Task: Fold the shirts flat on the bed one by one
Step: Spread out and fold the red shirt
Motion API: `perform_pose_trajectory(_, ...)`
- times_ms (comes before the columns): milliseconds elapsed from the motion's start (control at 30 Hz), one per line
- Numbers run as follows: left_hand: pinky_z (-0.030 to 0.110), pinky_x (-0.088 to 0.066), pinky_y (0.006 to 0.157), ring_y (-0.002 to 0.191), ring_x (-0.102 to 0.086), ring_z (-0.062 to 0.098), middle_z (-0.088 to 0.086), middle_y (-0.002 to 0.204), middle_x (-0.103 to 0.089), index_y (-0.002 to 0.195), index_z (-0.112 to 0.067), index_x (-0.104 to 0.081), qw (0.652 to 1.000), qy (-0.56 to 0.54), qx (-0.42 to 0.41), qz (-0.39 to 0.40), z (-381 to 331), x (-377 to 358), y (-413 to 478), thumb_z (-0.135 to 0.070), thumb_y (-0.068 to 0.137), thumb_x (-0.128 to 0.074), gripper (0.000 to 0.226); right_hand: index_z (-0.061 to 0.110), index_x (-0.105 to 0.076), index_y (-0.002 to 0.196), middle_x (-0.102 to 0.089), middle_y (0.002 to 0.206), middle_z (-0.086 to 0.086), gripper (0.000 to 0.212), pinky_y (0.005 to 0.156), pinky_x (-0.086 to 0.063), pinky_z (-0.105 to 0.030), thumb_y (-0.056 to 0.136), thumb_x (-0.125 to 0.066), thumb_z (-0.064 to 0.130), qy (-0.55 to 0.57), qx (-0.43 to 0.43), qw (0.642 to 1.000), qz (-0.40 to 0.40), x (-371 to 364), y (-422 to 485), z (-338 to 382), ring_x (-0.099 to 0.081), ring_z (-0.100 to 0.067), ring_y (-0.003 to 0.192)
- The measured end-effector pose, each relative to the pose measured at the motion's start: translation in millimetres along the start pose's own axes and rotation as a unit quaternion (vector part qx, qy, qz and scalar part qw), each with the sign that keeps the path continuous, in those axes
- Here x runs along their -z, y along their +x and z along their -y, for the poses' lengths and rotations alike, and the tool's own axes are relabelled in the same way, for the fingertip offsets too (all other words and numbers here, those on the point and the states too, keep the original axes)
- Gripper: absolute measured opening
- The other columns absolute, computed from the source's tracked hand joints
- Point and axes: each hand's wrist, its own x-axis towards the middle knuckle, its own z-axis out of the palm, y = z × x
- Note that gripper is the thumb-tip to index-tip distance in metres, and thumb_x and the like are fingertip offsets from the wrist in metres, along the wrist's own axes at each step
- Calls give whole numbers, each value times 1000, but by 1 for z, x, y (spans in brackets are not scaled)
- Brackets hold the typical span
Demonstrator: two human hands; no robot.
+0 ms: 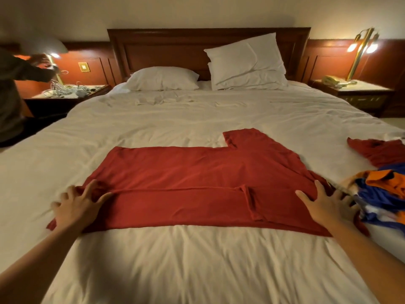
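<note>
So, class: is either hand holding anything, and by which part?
Nothing is held. The left hand and right hand lie flat, fingers spread, pressing the two ends of the red shirt.

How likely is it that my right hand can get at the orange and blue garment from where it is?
Very likely, yes. The right hand lies flat on the right end of the red shirt, and the orange and blue garment sits just beyond its fingers on the bed, with nothing between them.

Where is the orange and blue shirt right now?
Head view: the orange and blue shirt lies crumpled at the bed's right edge, beside the right hand resting on the spread red shirt, a red garment behind it.
</note>
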Motion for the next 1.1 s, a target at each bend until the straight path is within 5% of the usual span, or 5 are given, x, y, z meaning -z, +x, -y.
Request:
perform_pose_trajectory(233, 44, -48, 76, 100, -62, 44, 21, 114, -66, 139, -31, -41, 993, -116, -5, 20, 4, 6, 22, -72, 85, -54, 69, 11, -39, 140, -51, 127, -26, 80, 84, -50, -49, 89, -34, 73, 43, 51, 996, -53, -6, 4, 13, -57, -46, 108)
perform_pose_trajectory(400, 42, -49, 75, 97, -64, 42, 20, 110, -68, 131, -26, -56, 989, -124, -70, 23, 5, 11, 23, -49, 92, -64, 46, 10, -48, 120, -65, 97, -19, 65, 61, -47, -38, 89, -47, 67, 45, 117, 988, -90, 9, 12, 6, -65, -39, 87)
perform_pose_trajectory(733, 35, -46, 92, 118, -58, 31, 12, 132, -60, 142, -30, -44, 990, 50, -13, 135, 35, 67, 35, -77, 85, -47, 74, 14, -44, 128, -62, 101, -12, 86, 74, -57, -42, 79, -32, 84, -44, 139, 989, 0, 66, 25, -25, -61, -30, 86)
perform_pose_trajectory(900, 42, -37, 102, 129, -44, 31, 9, 142, -43, 146, -39, -37, 989, 140, -18, 48, 29, 38, -13, -89, 79, -29, 84, 33, -13, 157, -31, 153, -15, 89, 113, -28, -49, 85, -20, 85, -174, 118, 978, 4, 41, -12, -17, -34, -36, 138)
perform_pose_trajectory(1100, 47, -9, 123, 153, -12, 26, 4, 165, -18, 154, -38, -28, 983, -75, -154, 59, -56, -2, -54, -70, 95, -30, 68, 40, -26, 154, -17, 165, -3, 67, 118, -15, -46, 94, -30, 71, 56, 250, 966, 26, 2, -59, 65, -14, -29, 151)
